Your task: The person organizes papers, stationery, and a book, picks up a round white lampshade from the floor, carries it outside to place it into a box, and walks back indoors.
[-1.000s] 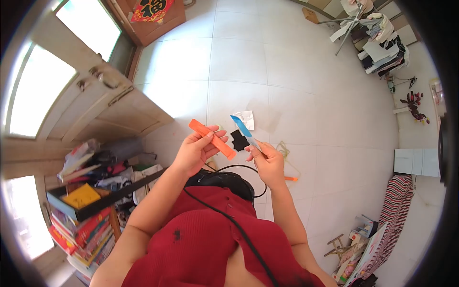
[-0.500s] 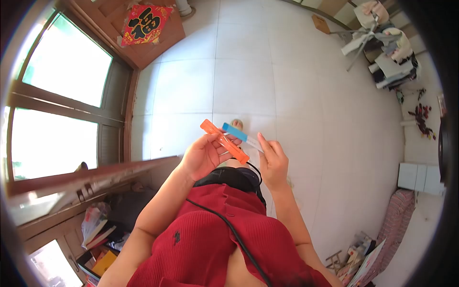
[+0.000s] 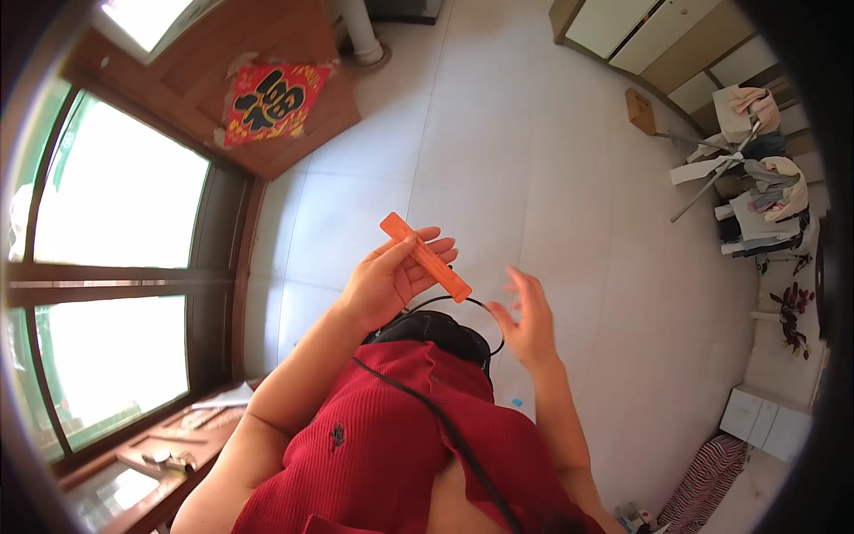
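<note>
Above the pale floor [image 3: 551,205], holds the orange bar [image 3: 426,256] in the upturned left hand [image 3: 382,283] — pinned by the thumb across open fingers. Slants, along its length, from far left to near right, with the closer end toward the right hand [image 3: 528,329]. Grasps nothing with that one — released, loosely bent, apart from the orange bar.

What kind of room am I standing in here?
Probably a lived-in room at home, near an entrance: there's a red paper decoration on a wooden door, clothes heaped at the side, and a pale tiled floor.
</note>
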Action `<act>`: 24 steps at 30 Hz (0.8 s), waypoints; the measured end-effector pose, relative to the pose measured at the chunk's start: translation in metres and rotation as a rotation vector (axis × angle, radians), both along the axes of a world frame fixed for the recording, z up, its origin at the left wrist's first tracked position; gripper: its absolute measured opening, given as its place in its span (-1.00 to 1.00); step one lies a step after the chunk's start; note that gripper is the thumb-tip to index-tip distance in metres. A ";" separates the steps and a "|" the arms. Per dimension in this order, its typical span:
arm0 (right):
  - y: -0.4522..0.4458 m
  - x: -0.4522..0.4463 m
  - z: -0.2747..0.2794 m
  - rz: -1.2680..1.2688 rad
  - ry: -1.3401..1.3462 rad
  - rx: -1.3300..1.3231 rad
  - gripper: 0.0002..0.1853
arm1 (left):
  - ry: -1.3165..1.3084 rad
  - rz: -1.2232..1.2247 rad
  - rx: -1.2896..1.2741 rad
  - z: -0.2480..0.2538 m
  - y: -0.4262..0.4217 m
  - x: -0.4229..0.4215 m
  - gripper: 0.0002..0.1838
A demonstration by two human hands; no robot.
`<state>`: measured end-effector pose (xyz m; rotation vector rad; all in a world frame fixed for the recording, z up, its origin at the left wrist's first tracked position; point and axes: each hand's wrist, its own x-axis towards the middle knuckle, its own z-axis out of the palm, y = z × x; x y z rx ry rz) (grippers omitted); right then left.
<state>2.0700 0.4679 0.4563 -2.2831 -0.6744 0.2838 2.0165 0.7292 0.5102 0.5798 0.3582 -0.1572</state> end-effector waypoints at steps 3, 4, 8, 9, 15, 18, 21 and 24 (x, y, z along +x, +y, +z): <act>0.093 0.071 0.068 0.108 -0.112 0.322 -0.45 | 0.045 0.025 -0.001 0.001 0.019 0.076 -0.54; 0.124 0.142 0.058 0.088 -0.124 0.327 -0.45 | 0.036 0.004 0.006 -0.004 0.041 0.146 -0.54; 0.206 0.275 0.035 0.099 -0.260 0.272 -0.73 | 0.056 -0.018 -0.097 -0.007 0.109 0.275 -0.55; 0.210 0.281 0.053 0.022 0.197 0.391 -0.77 | 0.042 -0.057 0.070 0.003 0.113 0.282 -0.56; 0.252 0.447 0.068 -0.206 0.982 0.673 -0.74 | -0.072 -0.175 0.312 0.011 0.158 0.470 -0.69; 0.264 0.542 0.062 -0.241 0.924 0.700 -0.74 | -0.024 -0.210 0.276 0.005 0.171 0.576 -0.67; 0.264 0.622 0.065 -0.230 0.863 0.625 -0.71 | -0.002 -0.251 0.266 -0.002 0.180 0.664 -0.54; 0.264 0.711 0.069 -0.180 0.871 0.558 -0.70 | 0.016 -0.243 0.260 0.001 0.188 0.754 -0.45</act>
